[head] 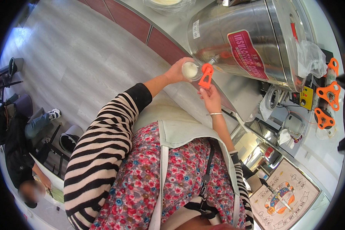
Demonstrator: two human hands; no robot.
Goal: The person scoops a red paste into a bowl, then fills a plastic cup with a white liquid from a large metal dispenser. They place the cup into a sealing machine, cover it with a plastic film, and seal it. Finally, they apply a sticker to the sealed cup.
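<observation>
My left hand point(178, 70) is closed around a clear cup point(197, 75) with white contents point(190, 70). The cup is tilted towards my eyes, right beside the spout of an orange tap point(208, 69). This tap sticks out on a metal stem point(214, 59) from a large stainless-steel insulated barrel point(210, 31) with a red printed label point(248, 54). With thumb and fingertips, my right hand point(211, 97) grips the lower end of the tap's orange lever point(205, 82). Whether liquid is running cannot be made out.
The barrel stands on a counter point(238, 92) with a red-panelled front point(166, 47). To the right are a yellow-fronted control box point(306, 97), orange three-armed knobs point(328, 95) and a printed board point(286, 195). A person point(18, 152) sits at a table on the left, near grey bins point(72, 136).
</observation>
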